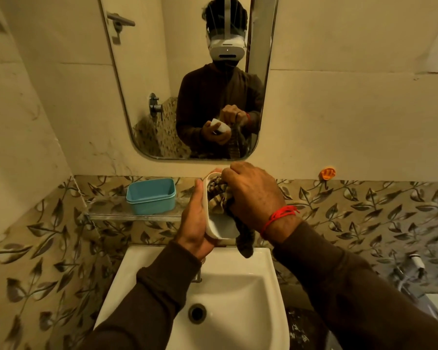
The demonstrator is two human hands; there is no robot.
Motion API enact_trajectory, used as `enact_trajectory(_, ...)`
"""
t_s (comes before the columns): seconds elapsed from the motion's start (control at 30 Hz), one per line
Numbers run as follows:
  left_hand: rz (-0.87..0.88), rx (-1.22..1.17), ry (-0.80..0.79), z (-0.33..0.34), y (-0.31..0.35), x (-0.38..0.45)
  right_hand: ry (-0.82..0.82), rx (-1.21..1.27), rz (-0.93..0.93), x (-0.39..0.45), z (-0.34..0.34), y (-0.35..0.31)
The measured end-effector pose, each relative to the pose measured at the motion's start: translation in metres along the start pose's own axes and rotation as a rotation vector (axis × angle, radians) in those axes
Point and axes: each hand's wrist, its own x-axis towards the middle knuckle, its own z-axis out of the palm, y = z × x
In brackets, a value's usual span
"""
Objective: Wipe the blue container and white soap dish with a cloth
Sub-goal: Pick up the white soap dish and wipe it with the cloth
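White porcelain of the sink [147,281] lies nearest, under both brown-sleeved forearms. Above it the left hand [196,223] curls round the side of the white soap dish [221,228], holding it tilted in the air. The right hand [253,195], a red thread [278,218] at its wrist, grips a checked cloth [218,198] and presses it into the dish; a dark tail of cloth hangs down. Farther left, the blue container [151,198] sits on a glass shelf [106,213] below the mirror [142,72].

Dim yellowish indoor light, soft shadows, faint sheen on the sink [147,261] rim, wide-angle bending at the edges, corners slightly soft
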Motion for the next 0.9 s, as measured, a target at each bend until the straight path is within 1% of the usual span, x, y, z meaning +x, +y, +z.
enact_trajectory(0.03, 0.024, 0.016, 0.007, 0.000, 0.002, 0.000, -0.044, -0.025, 0.005, 0.001, -0.002, -0.002)
enact_trajectory(0.1, 0.049, 0.019, 0.039, 0.000, 0.005, 0.002, -0.132, -0.070, -0.054, 0.000, -0.002, -0.009)
enact_trajectory(0.17, 0.073, 0.033, 0.058, -0.002, 0.009, 0.003, -0.244, -0.046, -0.114, -0.005, -0.001, -0.016)
enact_trajectory(0.23, 0.082, 0.044, 0.044, -0.004, 0.013, 0.001, -0.349, 0.039, -0.109, -0.007, 0.000, -0.015)
enact_trajectory(0.3, 0.091, 0.030, 0.006, -0.005, 0.013, -0.002, -0.445, 0.198, -0.059, -0.007, 0.000, -0.011)
enact_trajectory(0.37, 0.090, 0.018, -0.036, -0.006, 0.010, -0.003, -0.487, 0.332, -0.028, -0.007, 0.001, -0.006)
enact_trajectory(0.43, 0.090, -0.022, -0.055, -0.007, 0.011, -0.004, -0.462, 0.426, 0.014, -0.006, 0.003, -0.003)
enact_trajectory(0.47, 0.091, -0.046, -0.059, -0.007, 0.012, -0.003, -0.411, 0.494, 0.066, -0.005, 0.004, -0.002)
enact_trajectory(0.53, 0.108, -0.068, -0.061, -0.004, 0.012, -0.001, -0.214, 0.686, 0.280, 0.000, 0.004, 0.001)
enact_trajectory(0.57, 0.119, -0.065, -0.056, 0.000, 0.011, 0.000, -0.089, 0.720, 0.378, 0.004, 0.004, 0.002)
enact_trajectory(0.6, 0.119, -0.057, -0.045, 0.004, 0.008, 0.000, 0.019, 0.674, 0.422, 0.007, 0.004, 0.004)
enact_trajectory(0.63, 0.111, -0.048, -0.031, 0.008, 0.003, 0.000, 0.080, 0.590, 0.429, 0.011, 0.005, 0.004)
enact_trajectory(0.7, 0.088, -0.051, -0.011, 0.014, -0.007, -0.002, 0.118, 0.474, 0.407, 0.014, 0.009, 0.000)
enact_trajectory(0.77, 0.086, -0.056, -0.002, 0.013, -0.012, -0.001, 0.124, 0.492, 0.339, 0.011, 0.013, -0.009)
enact_trajectory(0.83, 0.092, -0.074, 0.013, 0.009, -0.015, 0.000, 0.079, 0.544, 0.241, 0.007, 0.015, -0.011)
enact_trajectory(0.9, 0.066, -0.124, 0.018, 0.004, -0.015, 0.000, -0.028, 0.576, 0.157, 0.005, 0.010, -0.004)
